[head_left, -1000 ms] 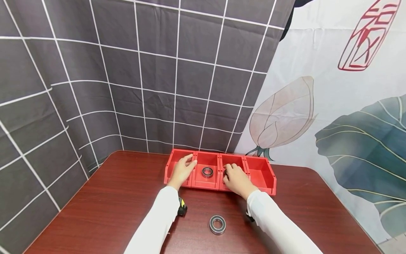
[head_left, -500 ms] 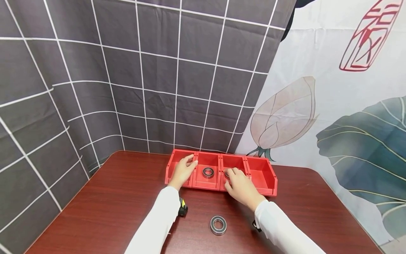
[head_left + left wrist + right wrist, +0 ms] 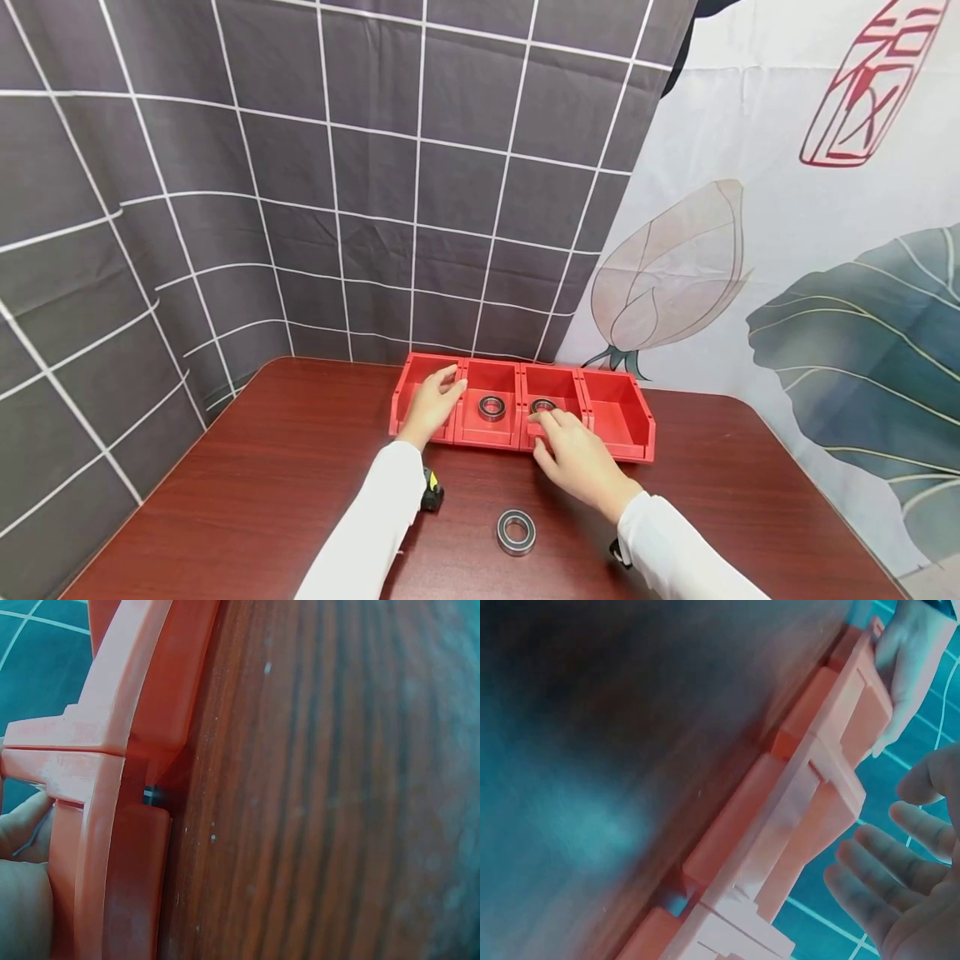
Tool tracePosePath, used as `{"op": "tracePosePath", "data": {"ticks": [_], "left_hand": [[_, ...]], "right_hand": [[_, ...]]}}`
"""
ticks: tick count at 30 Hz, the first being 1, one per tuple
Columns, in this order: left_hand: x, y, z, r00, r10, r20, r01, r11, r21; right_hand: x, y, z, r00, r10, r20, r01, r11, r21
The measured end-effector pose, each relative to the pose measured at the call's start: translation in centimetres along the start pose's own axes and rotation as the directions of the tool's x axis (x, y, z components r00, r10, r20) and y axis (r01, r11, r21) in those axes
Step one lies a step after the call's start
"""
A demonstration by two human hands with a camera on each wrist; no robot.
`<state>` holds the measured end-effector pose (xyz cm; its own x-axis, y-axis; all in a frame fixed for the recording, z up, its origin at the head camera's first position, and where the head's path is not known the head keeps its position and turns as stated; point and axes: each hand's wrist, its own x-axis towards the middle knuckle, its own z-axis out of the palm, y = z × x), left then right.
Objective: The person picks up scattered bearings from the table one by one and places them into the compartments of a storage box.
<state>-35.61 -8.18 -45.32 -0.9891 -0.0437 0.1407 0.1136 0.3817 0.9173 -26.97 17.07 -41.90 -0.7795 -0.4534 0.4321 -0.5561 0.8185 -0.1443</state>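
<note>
My left hand (image 3: pixel 431 408) is over the leftmost red bin (image 3: pixel 405 427), its fingers by the divider to the second bin; the left wrist view shows part of the hand (image 3: pixel 22 892) behind the bin wall. Over the front of the third bin (image 3: pixel 551 379) is my right hand (image 3: pixel 581 458), fingers spread and holding nothing, as the right wrist view of the hand (image 3: pixel 907 885) shows. A ball bearing (image 3: pixel 543 406) lies in that third bin, just beyond the right fingertips and partly hidden by them. The second bin (image 3: pixel 487 435) contains another bearing (image 3: pixel 491 407).
A larger bearing (image 3: pixel 516 532) lies on the brown wooden table (image 3: pixel 315 467) between the forearms. The rightmost red bin (image 3: pixel 615 417) ends the row. Behind stand a dark gridded cloth (image 3: pixel 375 208) and a white printed cloth (image 3: pixel 750 125).
My right hand has drawn back toward me from the third bin, its fingers opening and leaving the bearing there in view. The left hand stays in place.
</note>
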Motion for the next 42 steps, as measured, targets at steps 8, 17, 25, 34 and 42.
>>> {"op": "tracePosePath", "data": {"ticks": [8,17,25,34,42], "left_hand": [[-0.1,0.2,-0.1,1.000,-0.004,0.004,0.005,1.000,-0.005],[-0.2,0.3,-0.2,1.000,-0.006,0.005,0.006,1.000,0.000],[-0.2,0.2,-0.1,1.000,-0.009,0.004,0.009,1.000,-0.001],[0.0,0.3,-0.2,1.000,0.027,-0.002,-0.027,1.000,-0.011],[0.1,0.0,-0.1,1.000,0.013,-0.002,-0.013,1.000,-0.005]], "right_hand": [[-1.0,-0.9,0.1,0.997,-0.077,-0.014,0.077,0.997,0.006],[-1.8,-1.3,0.2,0.987,-0.142,0.080,0.135,0.987,0.083],[-2.9,-1.8,0.5,0.900,-0.331,0.283,0.260,0.930,0.261],[-3.2,-2.4,0.1,0.877,-0.356,0.322,0.263,0.918,0.297],[-3.8,-2.9,0.0,0.859,-0.391,0.330,0.310,0.911,0.272]]}}
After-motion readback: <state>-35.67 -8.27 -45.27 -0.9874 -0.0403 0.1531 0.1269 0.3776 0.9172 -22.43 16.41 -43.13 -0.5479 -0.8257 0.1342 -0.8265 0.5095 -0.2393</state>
